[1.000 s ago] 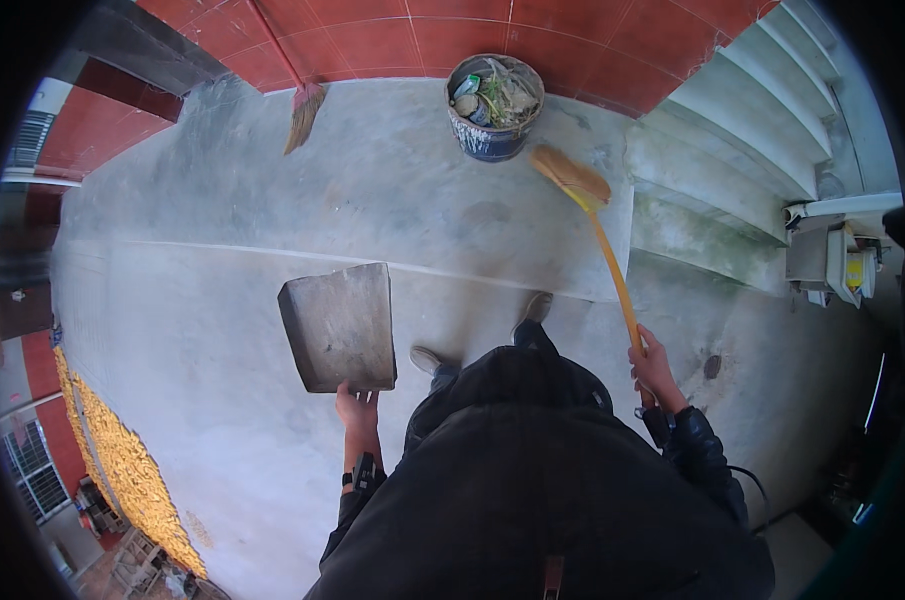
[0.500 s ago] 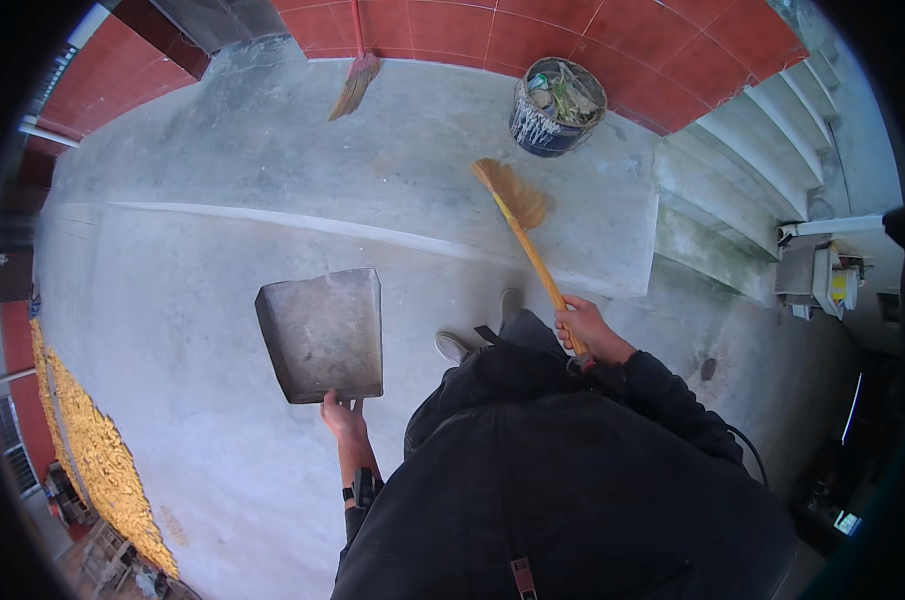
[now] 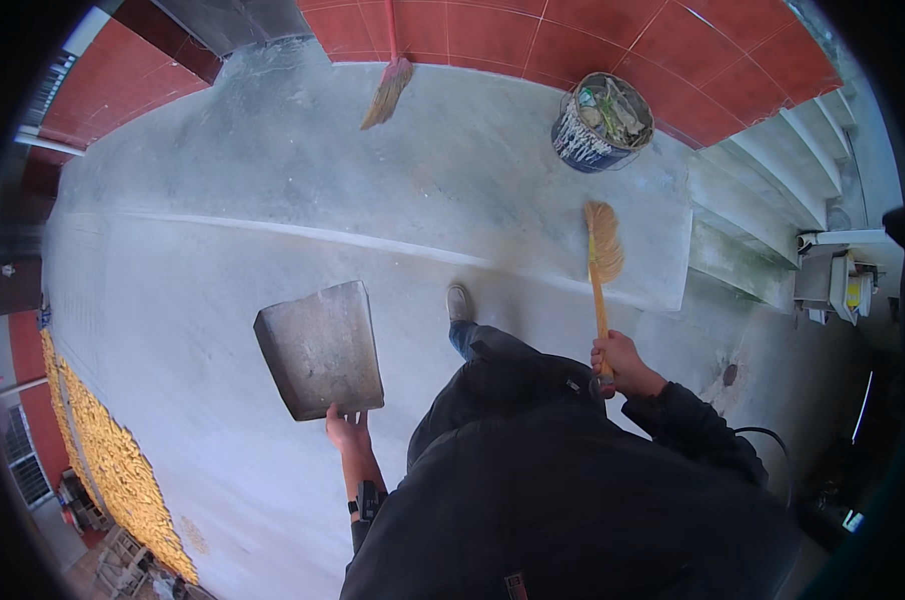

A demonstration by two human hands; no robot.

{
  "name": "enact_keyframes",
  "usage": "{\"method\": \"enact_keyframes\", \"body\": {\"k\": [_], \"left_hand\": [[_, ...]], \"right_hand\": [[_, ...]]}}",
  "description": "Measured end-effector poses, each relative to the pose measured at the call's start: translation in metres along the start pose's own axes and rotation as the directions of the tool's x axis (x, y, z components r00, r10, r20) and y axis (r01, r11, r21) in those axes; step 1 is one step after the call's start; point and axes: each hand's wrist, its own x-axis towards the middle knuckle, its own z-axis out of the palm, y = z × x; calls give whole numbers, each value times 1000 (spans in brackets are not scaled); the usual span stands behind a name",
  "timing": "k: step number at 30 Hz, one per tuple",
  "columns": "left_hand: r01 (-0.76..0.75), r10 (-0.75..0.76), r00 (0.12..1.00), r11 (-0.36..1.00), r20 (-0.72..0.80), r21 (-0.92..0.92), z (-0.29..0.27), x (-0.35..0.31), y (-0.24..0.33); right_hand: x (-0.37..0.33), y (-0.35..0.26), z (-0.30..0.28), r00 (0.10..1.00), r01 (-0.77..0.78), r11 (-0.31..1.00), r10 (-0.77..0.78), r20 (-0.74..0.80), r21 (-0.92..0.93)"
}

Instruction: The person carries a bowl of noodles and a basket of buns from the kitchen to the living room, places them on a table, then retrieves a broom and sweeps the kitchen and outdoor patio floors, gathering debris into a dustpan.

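My left hand (image 3: 346,428) grips the near edge of a grey metal dustpan (image 3: 322,350), a wide shallow pan with raised sides. Some of its fingers are hidden under the pan. A little dust shows on the pan's floor. On the other side, my right hand (image 3: 624,364) is wrapped round the yellow handle of a short broom (image 3: 602,250). The broom's straw head points away from me, above the raised concrete step. Whether the bristles touch the concrete, I cannot tell.
A bucket of rubbish (image 3: 602,122) stands by the red tiled wall (image 3: 492,35). Another broom (image 3: 388,92) with a red handle leans there. Concrete stairs (image 3: 747,215) rise at the right. A low ledge (image 3: 362,238) crosses the floor. Yellow corn-like heap (image 3: 107,440) lies far left.
The broom in my right hand has swung to the right and now points more straight ahead. The dustpan has tilted slightly. One foot has stepped forward, and the whole view has shifted.
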Motion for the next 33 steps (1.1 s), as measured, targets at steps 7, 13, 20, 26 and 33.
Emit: {"method": "enact_keyframes", "body": {"k": [7, 13, 20, 26, 33], "left_hand": [[-77, 78, 997, 996, -12, 38, 25, 42, 84], [-18, 18, 1000, 1000, 10, 0, 47, 75, 123], [-1, -4, 994, 999, 106, 43, 51, 129, 188], [-38, 30, 989, 998, 143, 51, 26, 163, 244], [-45, 40, 995, 997, 92, 56, -11, 196, 278]], "right_hand": [[-2, -22, 146, 981, -66, 998, 63, 183, 11], [-27, -54, 207, 962, -41, 999, 32, 273, 29], [-33, -22, 222, 983, 182, 963, -186, -2, -198], [70, -10, 293, 986, 140, 968, -155, -55, -208], [19, 36, 371, 985, 149, 957, -121, 124, -251]]}}
